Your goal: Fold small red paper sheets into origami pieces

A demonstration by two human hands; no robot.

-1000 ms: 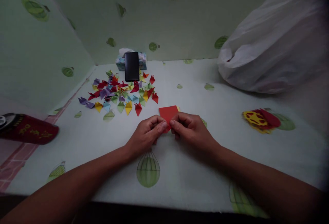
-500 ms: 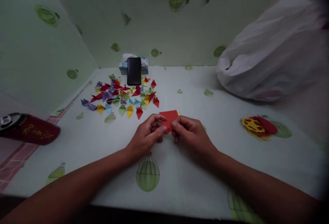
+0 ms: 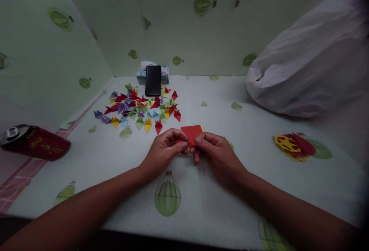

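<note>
My left hand (image 3: 164, 152) and my right hand (image 3: 216, 153) meet at the middle of the table, both pinching a small red paper (image 3: 191, 133) between thumb and fingers. The paper's near edge is hidden behind my fingertips. A sliver of yellow shows at its right corner. Just beyond it lies a spread of several small folded paper pieces (image 3: 138, 108) in red, yellow, purple, blue and green.
A black phone (image 3: 153, 80) leans on a tissue box (image 3: 142, 75) at the back. A white plastic bag (image 3: 311, 62) fills the right. Red and yellow cut papers (image 3: 293, 146) lie at the right, a red can (image 3: 36, 146) at the left edge. Patterned cloth covers the table (image 3: 230, 189).
My fingers have closed in over the red paper's near edge, and more of it is covered. The view has shifted slightly.
</note>
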